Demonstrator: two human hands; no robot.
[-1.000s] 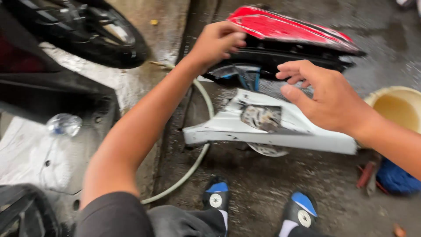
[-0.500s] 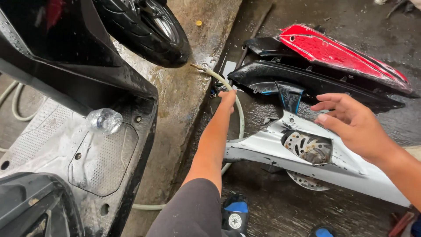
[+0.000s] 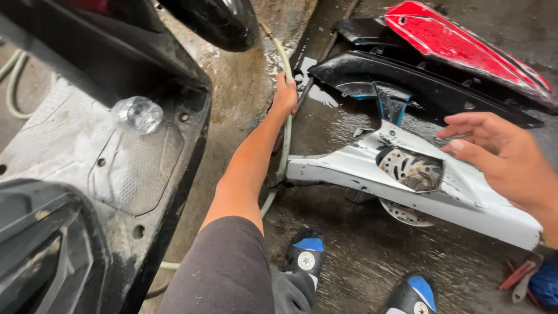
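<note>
Scooter (image 3: 87,151): far left, floorboard bare and wet; a clear plastic cap (image 3: 137,114) lies on it. Front tyre (image 3: 218,20) at top, near the kerb.

Hose (image 3: 285,125): pale, running along the kerb edge from the top down past the person's knee.

Left hand (image 3: 285,93): arm stretched forward, fingers closed round the hose at the kerb. Grip made; hose not yet lifted clear of the ground.

White panel (image 3: 465,203): lying flat on wet concrete, just right of the hose, its left tip close to it. A round metal part (image 3: 410,170) shows through its opening.

Black panel (image 3: 418,87) and red panel (image 3: 459,43): stacked beyond the white one, untouched.

Right hand (image 3: 505,157): open, fingers spread loosely, empty, hovering over the white panel's right half.

Room: tight channel between kerb and panels; open concrete only near the feet.
</note>
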